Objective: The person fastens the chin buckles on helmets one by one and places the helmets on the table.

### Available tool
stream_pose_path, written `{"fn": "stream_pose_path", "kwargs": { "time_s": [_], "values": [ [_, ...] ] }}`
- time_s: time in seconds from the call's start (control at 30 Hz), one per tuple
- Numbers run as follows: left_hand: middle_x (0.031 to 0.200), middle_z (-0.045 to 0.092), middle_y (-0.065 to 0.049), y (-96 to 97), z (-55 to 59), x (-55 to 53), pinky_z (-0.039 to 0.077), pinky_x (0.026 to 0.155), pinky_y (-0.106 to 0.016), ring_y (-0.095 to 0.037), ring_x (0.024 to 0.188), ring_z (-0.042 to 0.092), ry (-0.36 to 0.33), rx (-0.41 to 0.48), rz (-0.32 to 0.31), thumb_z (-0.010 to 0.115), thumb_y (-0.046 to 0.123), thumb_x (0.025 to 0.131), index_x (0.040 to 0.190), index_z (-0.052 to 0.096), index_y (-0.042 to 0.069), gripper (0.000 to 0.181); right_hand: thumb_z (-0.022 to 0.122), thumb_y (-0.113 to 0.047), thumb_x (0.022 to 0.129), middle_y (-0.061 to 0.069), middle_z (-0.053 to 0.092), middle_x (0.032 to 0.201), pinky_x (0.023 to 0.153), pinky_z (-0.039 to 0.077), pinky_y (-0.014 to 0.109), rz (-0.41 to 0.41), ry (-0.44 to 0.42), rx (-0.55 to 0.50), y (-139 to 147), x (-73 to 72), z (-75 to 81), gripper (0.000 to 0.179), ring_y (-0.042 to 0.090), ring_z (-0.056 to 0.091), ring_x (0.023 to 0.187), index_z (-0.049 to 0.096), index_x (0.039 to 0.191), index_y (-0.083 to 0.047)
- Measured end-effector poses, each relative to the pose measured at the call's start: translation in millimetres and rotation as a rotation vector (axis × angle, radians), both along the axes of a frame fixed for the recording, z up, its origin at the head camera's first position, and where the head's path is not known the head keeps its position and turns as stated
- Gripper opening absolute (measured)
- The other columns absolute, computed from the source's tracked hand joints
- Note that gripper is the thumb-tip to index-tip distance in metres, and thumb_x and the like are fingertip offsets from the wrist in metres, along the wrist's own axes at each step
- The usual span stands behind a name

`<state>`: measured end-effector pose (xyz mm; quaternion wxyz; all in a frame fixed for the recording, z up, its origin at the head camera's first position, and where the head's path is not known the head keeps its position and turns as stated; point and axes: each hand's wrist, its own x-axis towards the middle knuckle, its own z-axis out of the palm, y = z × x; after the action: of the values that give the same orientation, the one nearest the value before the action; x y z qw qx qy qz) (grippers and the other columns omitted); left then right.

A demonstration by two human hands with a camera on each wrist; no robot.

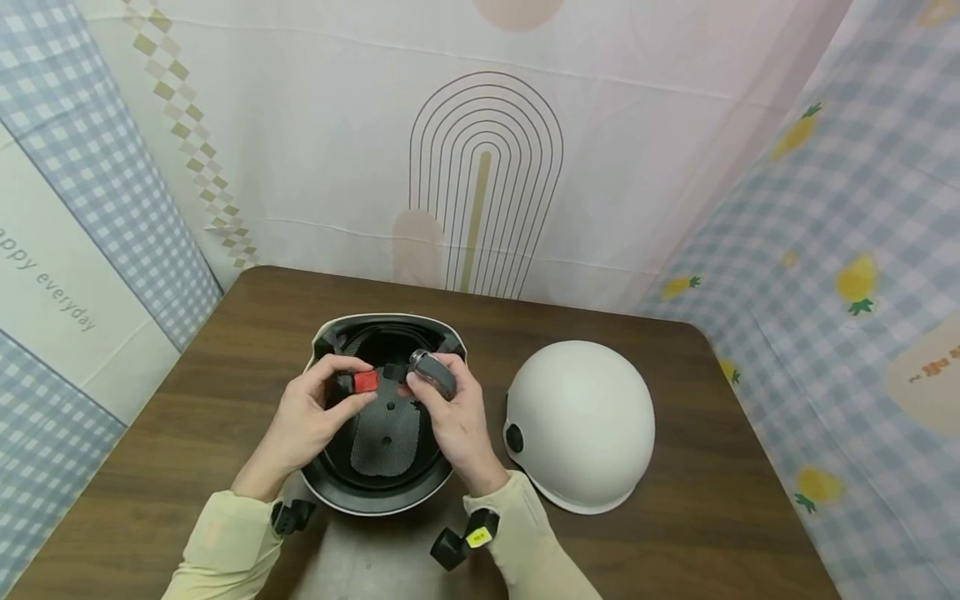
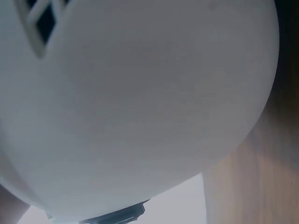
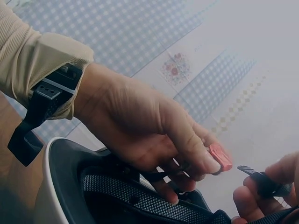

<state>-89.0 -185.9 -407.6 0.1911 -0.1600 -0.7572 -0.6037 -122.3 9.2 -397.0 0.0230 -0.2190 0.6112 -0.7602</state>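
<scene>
An upturned white helmet (image 1: 384,504) lies on the table, its dark padded inside (image 1: 386,433) facing up. Above the opening my left hand (image 1: 307,412) pinches a red buckle half (image 1: 365,382) between thumb and fingers. My right hand (image 1: 457,417) grips the black pronged buckle half (image 3: 264,183) and a folded dark chin strap (image 1: 433,375). In the right wrist view the prongs point toward the red half, with a gap between them. Only the helmet's white outer shell (image 2: 140,107) fills most of the left wrist view, where neither hand appears.
A second white helmet (image 1: 585,417) sits dome up at the right, a black round fitting (image 1: 514,438) on its side. Below both is the brown wooden table (image 1: 720,483). A pale grey surface (image 1: 360,558) shows at the front, and patterned cloth (image 1: 315,150) hangs behind.
</scene>
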Motion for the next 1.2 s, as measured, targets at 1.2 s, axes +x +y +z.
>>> {"fn": "stream_pose_path", "kwargs": {
  "time_s": [1.2],
  "values": [
    [0.095, 0.061, -0.008, 0.2, 7.6, 6.1, 0.044, 0.075, -0.023, -0.012, 0.089, 0.054, 0.023, -0.087, 0.007, 0.075, -0.012, 0.077, 0.112, 0.068, -0.002, 0.038, 0.059, -0.002, 0.096, 0.018, 0.059, 0.111, 0.085, 0.05, 0.033, 0.086, 0.084, 0.099, -2.6, 8.5, 3.7, 0.024, 0.019, 0.061, 0.09, 0.051, 0.118, 0.003]
  ]
}}
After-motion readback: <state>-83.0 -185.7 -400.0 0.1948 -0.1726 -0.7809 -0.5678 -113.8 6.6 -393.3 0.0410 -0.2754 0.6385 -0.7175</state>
